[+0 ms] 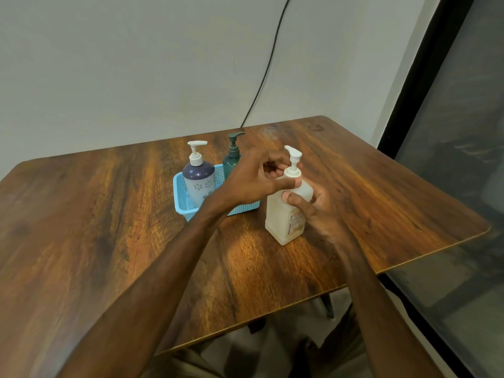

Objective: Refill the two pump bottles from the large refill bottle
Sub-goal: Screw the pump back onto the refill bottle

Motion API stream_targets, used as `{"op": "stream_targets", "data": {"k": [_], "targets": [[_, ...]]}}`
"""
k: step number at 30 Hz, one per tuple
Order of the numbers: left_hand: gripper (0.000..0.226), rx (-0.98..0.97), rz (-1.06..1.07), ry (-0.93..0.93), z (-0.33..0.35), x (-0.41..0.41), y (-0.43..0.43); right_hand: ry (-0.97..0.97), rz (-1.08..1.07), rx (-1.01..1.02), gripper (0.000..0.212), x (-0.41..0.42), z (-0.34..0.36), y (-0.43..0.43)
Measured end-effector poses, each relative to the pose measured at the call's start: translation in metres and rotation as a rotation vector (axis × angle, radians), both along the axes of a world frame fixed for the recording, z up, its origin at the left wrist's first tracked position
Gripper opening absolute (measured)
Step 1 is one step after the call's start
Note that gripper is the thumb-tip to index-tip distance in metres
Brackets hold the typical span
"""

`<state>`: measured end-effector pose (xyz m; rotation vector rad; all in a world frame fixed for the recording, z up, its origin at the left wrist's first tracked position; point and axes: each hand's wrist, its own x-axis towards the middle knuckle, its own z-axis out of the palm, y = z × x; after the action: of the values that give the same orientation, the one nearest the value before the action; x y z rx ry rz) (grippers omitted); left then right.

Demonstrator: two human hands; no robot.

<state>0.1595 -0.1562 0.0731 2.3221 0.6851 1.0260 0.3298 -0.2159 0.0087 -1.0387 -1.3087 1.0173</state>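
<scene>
The left grip point(253, 181) covers the lower body of the green pump bottle point(231, 160) and the right end of the blue basket point(181, 193). The right grip point(317, 207) hides the right side of the refill bottle point(282, 216), whose label print is too blurred to read. The bench point(109, 227) runs off the left edge; the cable point(268, 64) leaves at the top.

The only print I can find is on the label point(295, 223) of the large refill bottle point(276, 214): a few lines of orange-brown lettering running sideways up its front face. It is too small and blurred for me to read a word or a brand. My right hand point(316, 211), gripping the bottle, lies over part of that face. The white-and-purple pump bottle point(198, 184) carries pale flower marks but no legible letters, and the green pump bottle point(231, 162) shows me no readable writing.
</scene>
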Motion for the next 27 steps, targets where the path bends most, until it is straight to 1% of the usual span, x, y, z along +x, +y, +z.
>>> {"op": "stream_targets", "data": {"k": [3, 5, 6, 8, 9, 11, 13, 14, 16, 18, 21, 23, 27], "targets": [[0.02, 0.029, 0.01, 0.001, 0.0, -0.001, -0.001, -0.008, -0.009, -0.014, 0.036, 0.0, 0.0, 0.0], [0.019, 0.055, 0.053, -0.015, -0.006, 0.0, -0.003, -0.028, -0.022, -0.027, 0.043, -0.002, -0.001, -0.002], [0.015, 0.047, 0.073, -0.033, -0.009, 0.001, -0.004, -0.035, -0.042, -0.031, 0.044, -0.003, -0.001, -0.005], [0.009, 0.028, 0.106, -0.069, -0.012, 0.003, -0.006, -0.061, -0.132, 0.006, 0.045, -0.005, -0.004, -0.013], [0.012, 0.031, 0.126, -0.083, -0.012, 0.004, -0.005, -0.086, -0.188, 0.03, 0.053, -0.005, -0.007, -0.018], [0.02, 0.028, 0.147, -0.093, -0.014, 0.006, -0.003, -0.196, -0.279, 0.035, 0.069, -0.004, -0.016, -0.027], [0.019, 0.003, 0.124, -0.082, -0.014, 0.007, -0.001, -0.34, -0.313, 0.071, 0.073, -0.004, -0.023, -0.029], [0.014, 0.002, 0.09, -0.064, -0.013, 0.006, 0.001, -0.364, -0.304, 0.079, 0.071, -0.003, -0.025, -0.027], [0.005, 0.015, 0.025, -0.019, -0.012, 0.004, 0.007, -0.345, -0.248, 0.063, 0.07, 0.002, -0.025, -0.024], [0.008, -0.029, 0.004, 0.008, -0.01, 0.001, 0.013, -0.332, -0.194, 0.054, 0.074, 0.008, -0.022, -0.021], [0.017, -0.06, -0.043, 0.031, -0.006, -0.001, 0.019, -0.325, -0.147, 0.049, 0.069, 0.011, -0.017, -0.021], [0.017, -0.071, -0.068, 0.038, -0.006, 0.0, 0.021, -0.304, -0.129, 0.029, 0.068, 0.011, -0.016, -0.02], [0.018, -0.101, -0.029, 0.015, -0.012, 0.0, 0.018, -0.298, -0.134, -0.044, 0.078, 0.009, -0.022, -0.02]]}}
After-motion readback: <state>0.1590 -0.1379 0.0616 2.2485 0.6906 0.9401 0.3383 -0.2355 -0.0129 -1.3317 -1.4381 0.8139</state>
